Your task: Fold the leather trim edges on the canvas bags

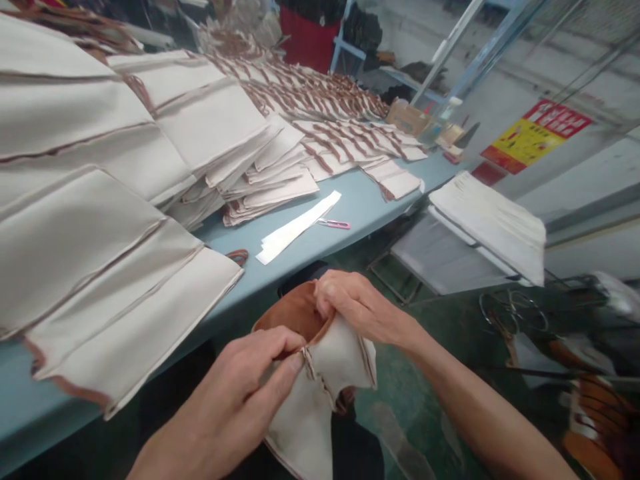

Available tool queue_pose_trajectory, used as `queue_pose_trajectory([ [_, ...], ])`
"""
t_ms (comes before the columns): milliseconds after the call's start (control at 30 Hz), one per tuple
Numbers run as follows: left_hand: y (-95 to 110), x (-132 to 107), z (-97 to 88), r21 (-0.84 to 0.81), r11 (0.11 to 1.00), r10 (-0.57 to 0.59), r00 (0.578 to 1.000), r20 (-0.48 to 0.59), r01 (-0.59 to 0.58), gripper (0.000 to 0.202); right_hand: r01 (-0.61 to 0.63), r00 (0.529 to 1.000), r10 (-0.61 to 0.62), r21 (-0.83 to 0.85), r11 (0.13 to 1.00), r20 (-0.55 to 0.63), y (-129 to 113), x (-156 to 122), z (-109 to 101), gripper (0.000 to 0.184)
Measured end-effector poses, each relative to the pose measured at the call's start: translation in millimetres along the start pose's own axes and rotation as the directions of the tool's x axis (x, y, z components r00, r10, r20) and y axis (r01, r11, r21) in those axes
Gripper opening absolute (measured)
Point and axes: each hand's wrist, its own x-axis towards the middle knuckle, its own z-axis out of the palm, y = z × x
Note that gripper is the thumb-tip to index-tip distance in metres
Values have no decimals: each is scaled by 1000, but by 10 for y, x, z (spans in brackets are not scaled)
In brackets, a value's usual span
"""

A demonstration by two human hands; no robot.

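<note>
The left hand [225,400] and the right hand [355,307] are holding one cream canvas pouch [325,393] with a tan lining, just off the edge of a blue table [240,293]. The left fingers [280,343] are pressed together, pinching the seam against the thumb, while the right fingers [333,293] are curling over the rim. On the table, many stacked cream panels [100,200], one white strip bundle [295,227] and one pair of pink-handled scissors [334,224] are lying.
</note>
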Motion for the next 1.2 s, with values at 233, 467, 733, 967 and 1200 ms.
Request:
queue_pose_trajectory([
  [233,2,26,-206,-91,996,-23,998,-53,18,31,390,921,-389,-88,917,34,-238,100,91,46],
  [467,-97,-11,-222,-89,994,-67,994,-86,60,27,287,950,-290,43,957,113,-109,134,224,34],
  [733,-265,-68,-215,-145,985,-96,995,-39,89,29,-28,949,-82,340,940,305,-10,192,253,23],
  [967,-340,-55,-158,-219,959,-196,980,-46,182,35,-174,919,10,381,908,395,49,229,280,23],
  [1200,-387,-69,-131,-285,923,-275,961,-18,258,28,-92,939,-31,334,938,343,91,199,321,18],
])
